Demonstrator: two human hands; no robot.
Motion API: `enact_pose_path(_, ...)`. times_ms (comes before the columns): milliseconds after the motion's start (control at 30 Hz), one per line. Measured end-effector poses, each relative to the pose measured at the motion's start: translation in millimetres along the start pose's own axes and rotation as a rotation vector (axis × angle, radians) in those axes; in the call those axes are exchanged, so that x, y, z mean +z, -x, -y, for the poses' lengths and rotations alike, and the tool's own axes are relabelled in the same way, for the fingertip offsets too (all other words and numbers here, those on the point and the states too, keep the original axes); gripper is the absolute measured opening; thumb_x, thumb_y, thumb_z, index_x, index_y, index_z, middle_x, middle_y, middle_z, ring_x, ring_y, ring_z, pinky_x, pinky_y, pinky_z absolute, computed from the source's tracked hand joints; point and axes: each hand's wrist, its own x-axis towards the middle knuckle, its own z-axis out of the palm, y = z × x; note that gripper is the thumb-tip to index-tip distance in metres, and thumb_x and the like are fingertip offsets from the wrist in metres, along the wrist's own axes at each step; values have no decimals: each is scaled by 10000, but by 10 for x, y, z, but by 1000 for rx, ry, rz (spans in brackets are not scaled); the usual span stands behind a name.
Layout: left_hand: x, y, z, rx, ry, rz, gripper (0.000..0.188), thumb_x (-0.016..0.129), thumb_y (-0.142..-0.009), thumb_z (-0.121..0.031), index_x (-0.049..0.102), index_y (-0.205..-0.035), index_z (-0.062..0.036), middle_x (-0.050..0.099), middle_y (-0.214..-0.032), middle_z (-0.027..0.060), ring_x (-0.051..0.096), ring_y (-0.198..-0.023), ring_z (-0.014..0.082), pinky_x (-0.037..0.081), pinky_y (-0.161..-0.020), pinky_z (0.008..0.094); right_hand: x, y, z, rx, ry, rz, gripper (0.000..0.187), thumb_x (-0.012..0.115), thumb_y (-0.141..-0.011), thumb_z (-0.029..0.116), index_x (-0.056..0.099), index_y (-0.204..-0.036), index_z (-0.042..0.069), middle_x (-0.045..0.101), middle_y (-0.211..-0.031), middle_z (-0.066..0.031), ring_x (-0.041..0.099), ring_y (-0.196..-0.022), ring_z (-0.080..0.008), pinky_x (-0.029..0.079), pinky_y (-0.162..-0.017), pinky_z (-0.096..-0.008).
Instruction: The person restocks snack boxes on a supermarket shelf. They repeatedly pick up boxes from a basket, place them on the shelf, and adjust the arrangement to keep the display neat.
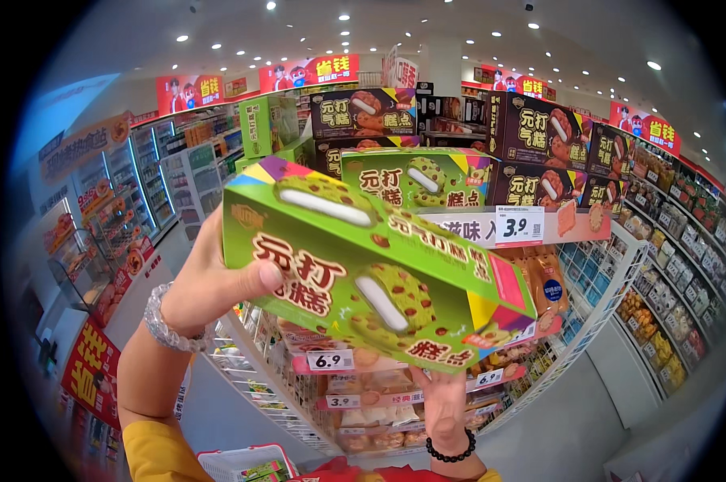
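A long green snack-cake box (347, 277), printed with green round cakes showing white filling, is held tilted in front of me, its right end lower. My left hand (214, 273) grips its left end, the thumb pressed on the front face and the other fingers hidden behind. Below its lower right edge, my right hand (443, 406) holds it from underneath, its fingertips partly hidden by the box. Just behind stands a similar green box (415, 178) on the display's top, among stacked dark brown boxes (540, 132).
A white wire display rack (596, 309) fills the middle, with packaged pastries and price tags (520, 226) on its tiers. At the bottom left, a white shopping basket (214, 462) contains green packages. Stocked shelves (684, 265) curve along the right; a red sign (90, 373) stands at left.
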Motion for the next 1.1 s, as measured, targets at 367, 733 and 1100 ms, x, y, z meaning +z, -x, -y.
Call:
enact_pose_path(367,200,-407,-34,26,-12,-138,885,665,-743,-446,200,-1340,13,452,-1124,163,446,-1107,244,354,-949,363,-106,138,-47,-135,-151,-361,751,623,-761,482,284,-1340,142,377,-1326,-25,395,-1194,-229,344,-990,-424)
enact_pose_path(733,-74,-1454,699,-519,-267,-73,619,781,-658,-156,424,-1148,-31,579,-1032,78,592,-900,135,508,-725,280,-589,421,23,-136,-142,-875,597,391,-858,551,378,-1267,116,546,-1101,-55,545,-877,-170,427,-741,-288)
enact_pose_path(1100,-638,-903,299,36,-263,-241,612,773,-663,-124,418,-1138,28,570,-1061,112,523,-1011,158,395,-910,311,-607,454,-74,-89,-176,-778,613,401,-863,540,342,-1305,120,482,-1219,-59,528,-982,-189,449,-800,-312)
